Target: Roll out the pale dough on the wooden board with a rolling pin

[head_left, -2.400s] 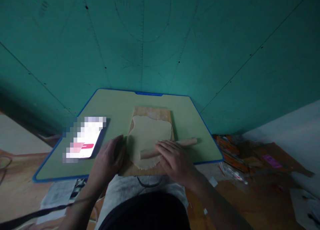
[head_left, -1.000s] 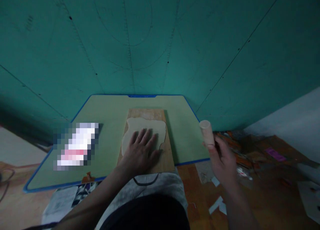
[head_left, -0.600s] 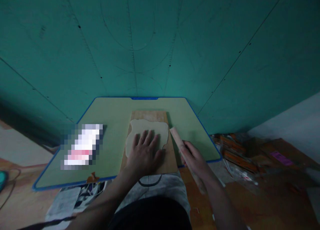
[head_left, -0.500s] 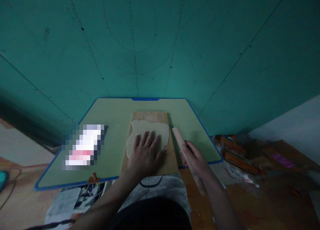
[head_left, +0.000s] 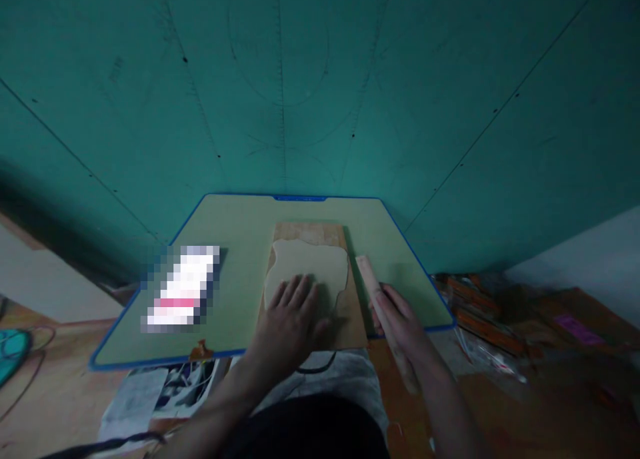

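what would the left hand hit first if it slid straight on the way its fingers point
Only more of the dough sheet under the left hand, then the bare far end of the wooden board; depth is hard to judge.

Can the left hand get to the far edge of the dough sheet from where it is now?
Probably yes. The left hand lies flat on the near part of the dough sheet, and nothing lies on the sheet beyond its fingers. The rolling pin is off to the right.

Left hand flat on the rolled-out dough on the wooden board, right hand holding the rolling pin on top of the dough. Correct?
Not quite. In the head view the right hand holds the rolling pin beside the wooden board, off the dough. The left hand does lie flat on it.
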Demonstrator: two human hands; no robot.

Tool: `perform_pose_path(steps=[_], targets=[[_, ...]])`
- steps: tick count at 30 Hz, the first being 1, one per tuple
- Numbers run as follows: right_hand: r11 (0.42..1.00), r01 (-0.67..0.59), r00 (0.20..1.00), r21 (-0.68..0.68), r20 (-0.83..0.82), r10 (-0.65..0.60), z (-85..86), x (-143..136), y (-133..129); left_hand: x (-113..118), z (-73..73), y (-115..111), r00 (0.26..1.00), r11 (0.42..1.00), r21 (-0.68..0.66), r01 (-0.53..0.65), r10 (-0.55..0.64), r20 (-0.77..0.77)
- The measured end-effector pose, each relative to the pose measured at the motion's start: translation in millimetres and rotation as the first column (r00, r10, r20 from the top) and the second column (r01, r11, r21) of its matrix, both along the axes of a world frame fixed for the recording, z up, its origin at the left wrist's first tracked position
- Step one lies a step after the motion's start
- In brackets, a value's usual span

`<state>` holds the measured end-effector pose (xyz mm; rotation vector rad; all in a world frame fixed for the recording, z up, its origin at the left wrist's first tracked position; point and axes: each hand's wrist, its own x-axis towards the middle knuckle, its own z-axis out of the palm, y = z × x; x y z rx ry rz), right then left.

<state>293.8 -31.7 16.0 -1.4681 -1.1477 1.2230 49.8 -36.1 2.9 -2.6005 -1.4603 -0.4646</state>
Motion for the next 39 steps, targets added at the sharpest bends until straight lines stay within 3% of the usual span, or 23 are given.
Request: perform_pose_path(steps=[3,7,19,28,39], targets=[[1.0,-0.002,1.0,0.017,-0.003,0.002,2.2,-2,0,-12,-0.9,22,0.99,0.99,0.051,-0.129,0.126,0.056],[0.999,-0.024,1.0,0.033,0.01,0.023,2.9,-2,0,-7,0.7,36,0.996,0.997,0.013,-0.071,0.071,0.052],[0.997,-0.053,0.999,-0.062,-0.008,0.053,4.7,-7,7,2,4.8,29,0.997,0.995,-0.077,-0.064,0.067,0.038],[0.987,-0.051,0.999,-0.15,-0.003,0.051,-5.1,-5,8,7,3.8,27,0.995,0.993,-0.089,-0.079,0.085,0.06],[0.988,-0.044,0.999,-0.145,0.016,0.047,-1.3,-9,8,13,8.4,25,0.991,0.987,-0.114,-0.111,0.119,0.061]])
